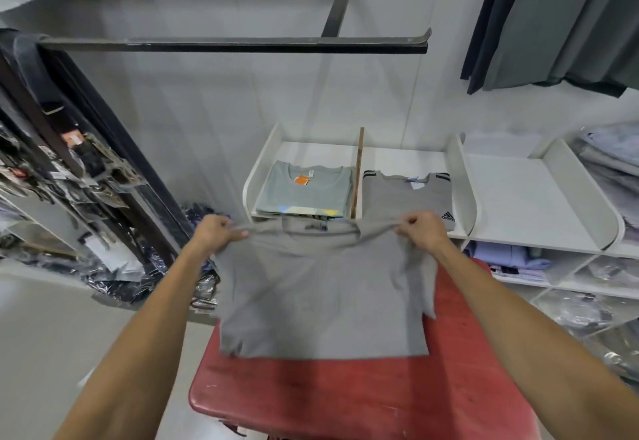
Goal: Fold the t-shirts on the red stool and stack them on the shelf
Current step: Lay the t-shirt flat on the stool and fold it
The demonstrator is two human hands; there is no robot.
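A grey t-shirt (321,298) hangs partly folded above the red stool (363,394), its lower edge resting on the seat. My left hand (216,230) pinches the shirt's top left corner and my right hand (423,230) pinches the top right corner, stretching the collar edge between them. Behind, on the white shelf (463,194), a folded pale green t-shirt (304,190) with an orange tag lies in the left bay. A folded grey t-shirt with black stripes and a logo (408,197) lies in the bay to its right.
A wooden stick (358,173) stands between the two shelf bays. A further white shelf bay (529,197) sits to the right, with stacked packed shirts (612,163) beyond. Belts hang on a rack (69,170) at left. Black rails (235,44) run overhead; dark garments (553,21) hang top right.
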